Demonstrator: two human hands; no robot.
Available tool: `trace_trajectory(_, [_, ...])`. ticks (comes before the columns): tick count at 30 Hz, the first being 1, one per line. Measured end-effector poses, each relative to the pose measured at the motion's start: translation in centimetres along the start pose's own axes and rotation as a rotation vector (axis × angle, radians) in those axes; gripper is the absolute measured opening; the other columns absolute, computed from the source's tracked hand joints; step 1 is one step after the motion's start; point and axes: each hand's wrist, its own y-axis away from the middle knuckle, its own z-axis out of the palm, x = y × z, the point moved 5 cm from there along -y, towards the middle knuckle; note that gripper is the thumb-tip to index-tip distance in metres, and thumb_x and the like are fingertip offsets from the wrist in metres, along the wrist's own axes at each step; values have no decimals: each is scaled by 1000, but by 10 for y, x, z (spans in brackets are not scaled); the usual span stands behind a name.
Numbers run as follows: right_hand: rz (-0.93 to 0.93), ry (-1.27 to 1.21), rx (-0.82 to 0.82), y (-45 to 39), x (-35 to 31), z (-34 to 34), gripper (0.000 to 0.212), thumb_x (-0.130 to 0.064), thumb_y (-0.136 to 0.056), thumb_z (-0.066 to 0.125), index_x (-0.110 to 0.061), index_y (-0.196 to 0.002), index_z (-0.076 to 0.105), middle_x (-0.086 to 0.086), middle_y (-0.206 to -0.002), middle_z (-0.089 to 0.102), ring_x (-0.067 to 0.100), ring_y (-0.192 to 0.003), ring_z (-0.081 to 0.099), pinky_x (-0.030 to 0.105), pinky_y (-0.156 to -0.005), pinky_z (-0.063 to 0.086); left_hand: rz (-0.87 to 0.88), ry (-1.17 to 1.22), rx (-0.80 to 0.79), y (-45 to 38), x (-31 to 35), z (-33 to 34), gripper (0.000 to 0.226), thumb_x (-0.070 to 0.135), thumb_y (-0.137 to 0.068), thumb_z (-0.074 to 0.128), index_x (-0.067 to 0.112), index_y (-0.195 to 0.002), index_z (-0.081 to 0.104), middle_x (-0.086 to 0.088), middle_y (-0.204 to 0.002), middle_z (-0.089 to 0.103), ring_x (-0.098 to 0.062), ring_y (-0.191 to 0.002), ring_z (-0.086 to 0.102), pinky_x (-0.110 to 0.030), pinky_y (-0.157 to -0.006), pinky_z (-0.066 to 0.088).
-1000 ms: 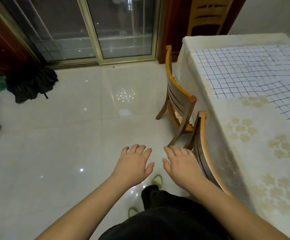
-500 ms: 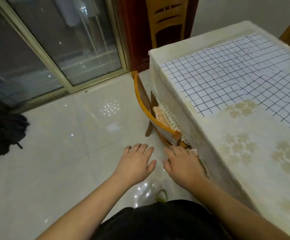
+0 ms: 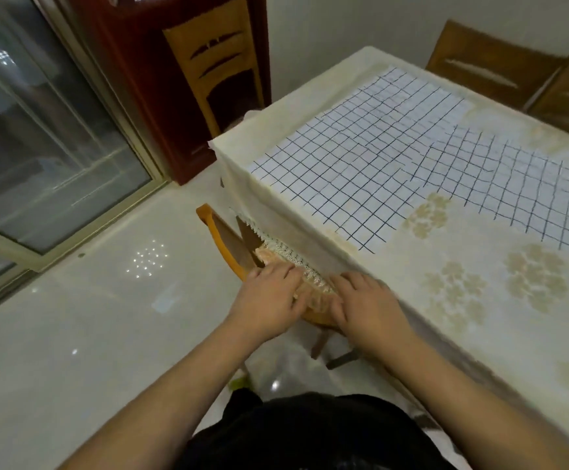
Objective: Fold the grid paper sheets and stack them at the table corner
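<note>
Two unfolded grid paper sheets (image 3: 371,157), flat and overlapping on the table (image 3: 480,317)

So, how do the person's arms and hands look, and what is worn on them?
Both forearms are bare up to the frame's edge: no sleeves show. The left hand and the right hand wear no gloves, rings, watch or bracelet that I can see. Dark black clothing covers the body below.

View: swung from the floor toward the table (image 3: 480,334) — more of its top shows, both grid paper sheets (image 3: 361,164) in full.
Left hand (image 3: 266,300): earlier out over the floor, well short of the table — now just beside its near edge, above a chair (image 3: 222,242) tucked there.
Right hand (image 3: 368,307): likewise forward, now right at the table's edge.
Hands: a little wider apart, palms down.
</note>
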Motion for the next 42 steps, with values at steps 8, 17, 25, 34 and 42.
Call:
trace_trajectory(8, [257,-9,41,-55,-44,-16,61,-44,-86,25,-15,-124,61,9,-117,64,31,-108,59,43,-89,47,253,25,-10,-49,-71,-28,63,51,-88,24,17,-131,56,-2,-126,61,-22,-118,54,-40,-96,41])
trace_trajectory(17, [483,-9,69,-60,-34,-27,66,-45,-87,16,-14,-127,58,8,-119,63,29,-110,57,42,-90,44,480,-29,-109,-98,-68,-30,54,49,-98,30,22,-145,37,2,-146,44,-17,-134,38,-39,-107,29])
trace_trajectory(25, [621,-35,55,-44,7,-24,57,-41,-92,24,-14,-131,55,8,-123,61,29,-112,56,41,-91,44,629,-76,-173,-135,-23,-22,55,51,-98,28,24,-146,33,2,-148,40,-16,-135,35,-40,-110,29])
trace_trajectory(34, [639,-56,25,-51,107,-22,48,-39,-101,32,-17,-143,41,6,-140,50,26,-126,47,39,-101,37,631,-135,-231,-202,53,-5,57,49,-96,30,22,-146,36,0,-148,41,-19,-135,37,-41,-108,31])
trace_trajectory(42, [575,-40,18,-104,229,-12,54,-38,-89,32,-6,-120,63,13,-116,66,34,-102,63,42,-82,50,590,-128,-209,-278,120,13,61,48,-92,27,17,-142,43,-3,-141,50,-23,-127,47,-42,-100,40])
